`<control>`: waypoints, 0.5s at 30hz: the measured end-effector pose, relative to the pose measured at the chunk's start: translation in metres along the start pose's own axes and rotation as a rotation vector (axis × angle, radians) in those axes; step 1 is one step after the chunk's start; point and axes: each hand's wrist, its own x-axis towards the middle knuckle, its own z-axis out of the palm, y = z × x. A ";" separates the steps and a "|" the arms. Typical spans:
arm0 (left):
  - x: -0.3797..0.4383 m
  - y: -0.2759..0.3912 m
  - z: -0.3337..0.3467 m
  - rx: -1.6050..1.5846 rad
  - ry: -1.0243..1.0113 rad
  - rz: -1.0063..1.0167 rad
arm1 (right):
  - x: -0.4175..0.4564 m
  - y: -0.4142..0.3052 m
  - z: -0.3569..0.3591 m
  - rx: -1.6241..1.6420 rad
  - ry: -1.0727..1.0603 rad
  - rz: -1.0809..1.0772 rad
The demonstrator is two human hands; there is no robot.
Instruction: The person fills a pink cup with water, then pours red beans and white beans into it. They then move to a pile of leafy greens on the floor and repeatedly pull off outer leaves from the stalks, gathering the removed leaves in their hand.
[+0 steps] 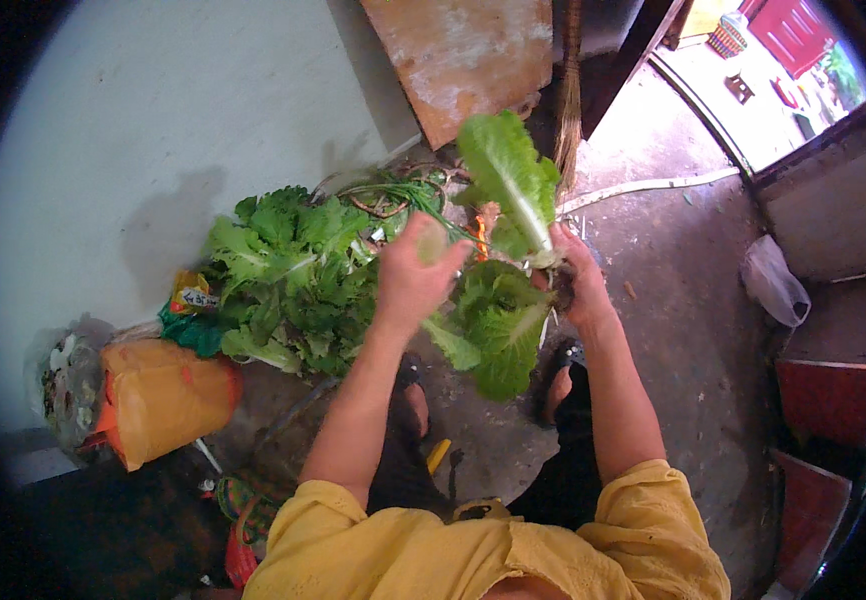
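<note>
My right hand (pixel 581 276) grips a leafy green vegetable at its root end, on the right of the middle. One broad leaf (pixel 508 176) with a pale midrib points up from it, while darker leaves (pixel 504 322) hang below. My left hand (pixel 414 274) is beside the plant, blurred, with the thumb towards the leaves. A pale green patch shows between its thumb and fingers; whether it is held is unclear. Left of that hand lies a large heap of leafy greens (pixel 290 277) against the wall. Thin green stalks (pixel 422 196) lie at its upper edge.
An orange container (pixel 170 397) lies at left beside a clear plastic bag (pixel 73 382). A wooden board (pixel 470 60) and a straw broom (pixel 569 127) stand ahead. A white strip (pixel 650 185) crosses the floor near the doorway. At right hangs a white plastic bag (pixel 774 281).
</note>
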 end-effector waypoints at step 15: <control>-0.010 -0.011 0.028 0.891 -0.215 0.594 | -0.005 0.021 0.027 -0.297 0.067 -0.129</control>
